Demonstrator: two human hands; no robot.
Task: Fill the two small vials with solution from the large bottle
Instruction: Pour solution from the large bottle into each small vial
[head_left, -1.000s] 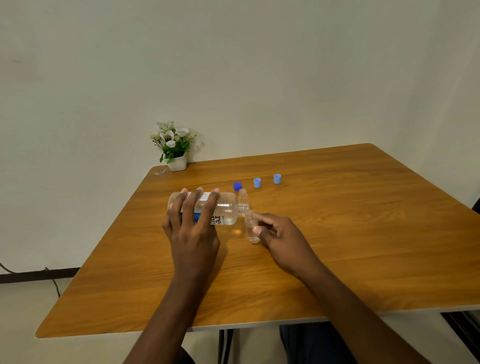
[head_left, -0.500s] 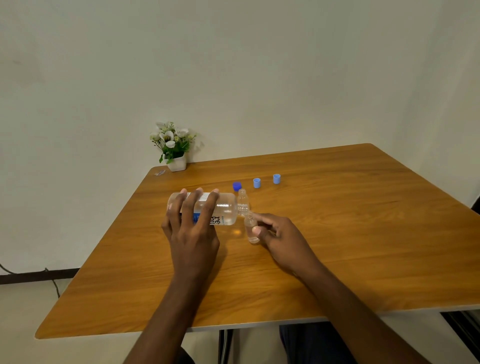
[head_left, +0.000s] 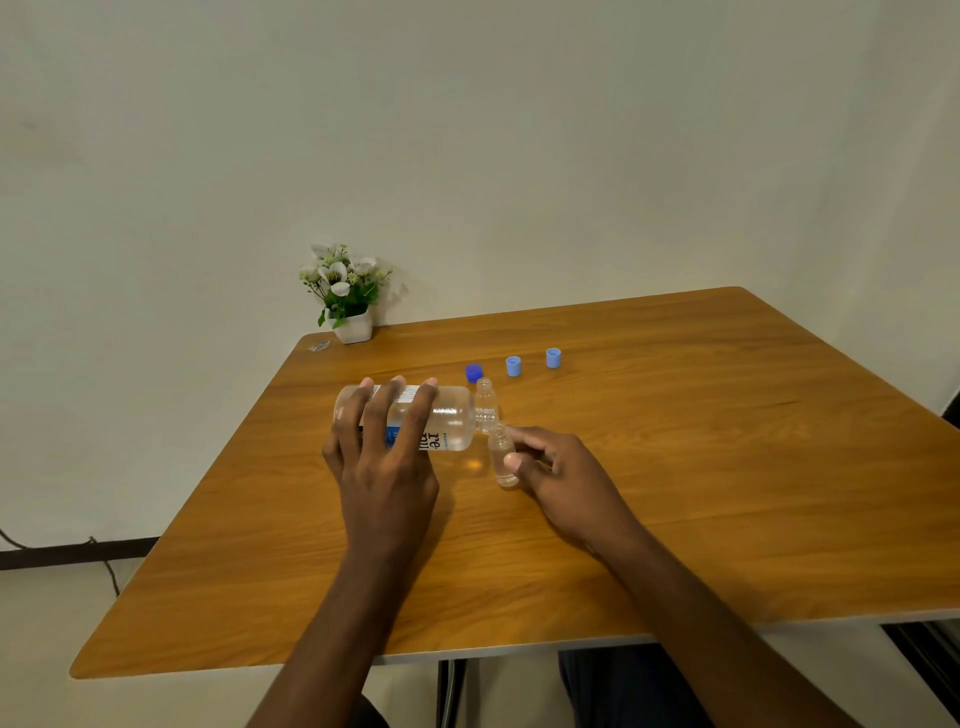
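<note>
Bottle (head_left: 447, 422) lay tipped, L hand (head_left: 382, 467) curled round it; R hand (head_left: 553, 467) pinched 1st vial (head_left: 502, 454) at its mouth. Pour seemed underway; 2nd vial (head_left: 485, 401) looked unfilled.

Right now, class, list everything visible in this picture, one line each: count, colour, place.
large bottle: one, clear with white-and-blue label, tipped on its side mid-table, mouth pointing right.
held vial: one, clear, at the large bottle's mouth.
standing vial: one, clear, upright just behind the large bottle's neck.
dark blue cap: one, dark blue, behind the standing vial.
light blue caps: two, light blue, in a row right of the dark blue cap.
flower pot: one, white with white flowers, table's far left corner.
table: one, brown wood.
left hand: one, grips the large bottle.
right hand: one, pinches the held vial.
</note>
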